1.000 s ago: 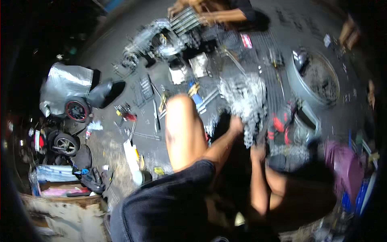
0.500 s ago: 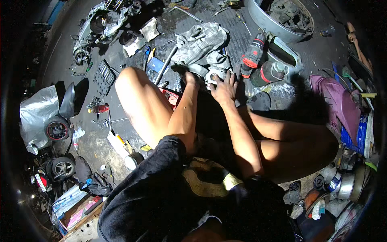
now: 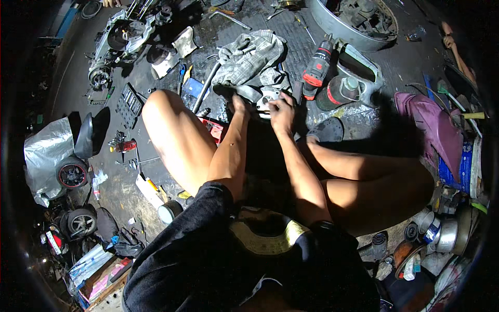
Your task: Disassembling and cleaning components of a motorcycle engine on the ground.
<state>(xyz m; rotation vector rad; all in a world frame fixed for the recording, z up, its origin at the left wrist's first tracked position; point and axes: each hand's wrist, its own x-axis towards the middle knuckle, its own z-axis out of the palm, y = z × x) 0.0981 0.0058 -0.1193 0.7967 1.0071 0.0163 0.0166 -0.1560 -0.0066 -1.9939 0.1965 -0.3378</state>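
Observation:
Between my hands, on the floor in front of me, sits a silvery metal machine part [image 3: 266, 101] with a round opening. My right hand [image 3: 282, 114] is at its right edge, fingers curled inward; anything pinched in them is too small to make out. My left hand [image 3: 239, 104] lies at the left of the part, its fingers lost in dark shadow. A crumpled grey checked cloth [image 3: 250, 56] lies just beyond. To the right of the part are a red and black power drill [image 3: 318, 67] and a dark bottle [image 3: 337, 94] with a red band.
A round metal basin [image 3: 325, 26] of dark parts stands far right. An engine assembly [image 3: 120, 39] sits far left. Nearer left are a socket tray [image 3: 129, 105], a metal bar [image 3: 208, 86] and a small wheel [image 3: 72, 172]. A purple panel [image 3: 429, 122] lies right. Another person's fingers [image 3: 110, 2] show at the top left.
My right hand's fingers have gone from spread over the metal part to curled at its right edge. The whole view has shifted slightly. My left hand stays beside the part.

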